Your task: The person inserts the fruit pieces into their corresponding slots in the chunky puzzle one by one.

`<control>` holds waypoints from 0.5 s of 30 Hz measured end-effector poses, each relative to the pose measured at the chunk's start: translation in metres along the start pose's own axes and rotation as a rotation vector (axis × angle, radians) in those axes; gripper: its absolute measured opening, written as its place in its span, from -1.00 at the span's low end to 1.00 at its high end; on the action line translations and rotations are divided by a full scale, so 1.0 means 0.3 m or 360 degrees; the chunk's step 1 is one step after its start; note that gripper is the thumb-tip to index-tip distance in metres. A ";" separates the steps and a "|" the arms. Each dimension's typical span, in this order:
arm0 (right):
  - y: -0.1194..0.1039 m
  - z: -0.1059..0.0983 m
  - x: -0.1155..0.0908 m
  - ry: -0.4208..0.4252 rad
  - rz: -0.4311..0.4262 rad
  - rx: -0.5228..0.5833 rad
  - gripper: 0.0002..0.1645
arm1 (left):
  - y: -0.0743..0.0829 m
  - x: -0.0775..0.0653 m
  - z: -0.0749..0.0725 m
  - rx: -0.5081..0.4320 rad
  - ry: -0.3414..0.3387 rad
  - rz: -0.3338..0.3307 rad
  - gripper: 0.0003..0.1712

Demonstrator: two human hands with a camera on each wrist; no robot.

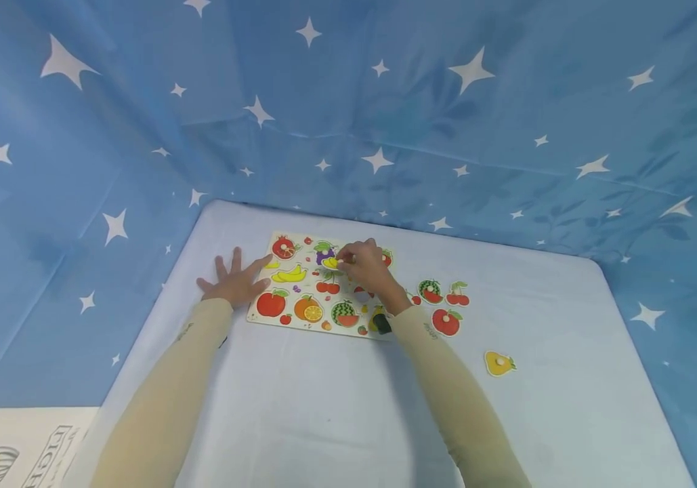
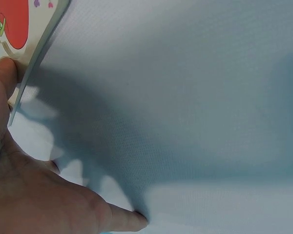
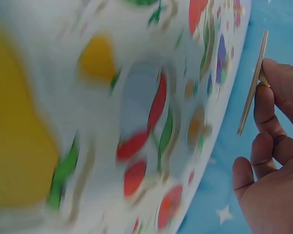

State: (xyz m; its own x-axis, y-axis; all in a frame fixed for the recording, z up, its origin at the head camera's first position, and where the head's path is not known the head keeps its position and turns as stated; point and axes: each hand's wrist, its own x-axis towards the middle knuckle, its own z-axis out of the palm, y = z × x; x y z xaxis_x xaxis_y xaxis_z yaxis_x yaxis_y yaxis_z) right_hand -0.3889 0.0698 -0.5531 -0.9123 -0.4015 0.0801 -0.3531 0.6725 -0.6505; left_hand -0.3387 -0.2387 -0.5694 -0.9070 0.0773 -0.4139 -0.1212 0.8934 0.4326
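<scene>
A wooden fruit puzzle board (image 1: 297, 325) lies on the white table, printed with bananas, an apple, an orange and other fruit. My right hand (image 1: 368, 266) is above the board and pinches a yellow puzzle piece (image 1: 329, 263), apparently the banana piece, between thumb and finger. In the right wrist view this thin wooden piece (image 3: 252, 85) appears edge-on, raised off the board. Fingers spread, my left hand (image 1: 235, 281) rests at the board's left edge. The left wrist view has its thumb (image 2: 7, 73) touching the board's corner beside a printed red fruit.
Right of the board lie loose pieces: a watermelon (image 1: 430, 291), cherries (image 1: 458, 295), a red apple (image 1: 446, 322) and, nearer the front, a yellow pear (image 1: 499, 363). A pomegranate piece (image 1: 284, 248) with a knob sits in the board. Blue star-patterned cloth (image 1: 348, 102) hangs behind the table.
</scene>
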 end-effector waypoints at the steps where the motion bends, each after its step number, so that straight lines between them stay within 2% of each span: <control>1: -0.011 0.014 0.010 -0.0007 0.0016 -0.0013 -0.86 | -0.002 0.005 0.000 0.0002 -0.0003 -0.0001 -0.10; 7: -0.085 0.095 0.058 -0.0054 0.0103 -0.0085 -0.85 | -0.010 0.035 0.001 0.0024 -0.0034 -0.0021 -0.13; 15: -0.165 0.215 0.093 -0.0132 0.0024 -0.0217 -0.89 | -0.011 0.037 0.003 0.0047 -0.0045 -0.0019 -0.17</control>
State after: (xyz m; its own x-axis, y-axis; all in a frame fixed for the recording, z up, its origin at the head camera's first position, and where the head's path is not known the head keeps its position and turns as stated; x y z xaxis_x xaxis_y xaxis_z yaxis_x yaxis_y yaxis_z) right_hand -0.3835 -0.0147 -0.5674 -0.8995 -0.4368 0.0049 -0.3694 0.7547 -0.5421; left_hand -0.3480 -0.2405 -0.5763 -0.8937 0.0789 -0.4417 -0.1196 0.9069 0.4039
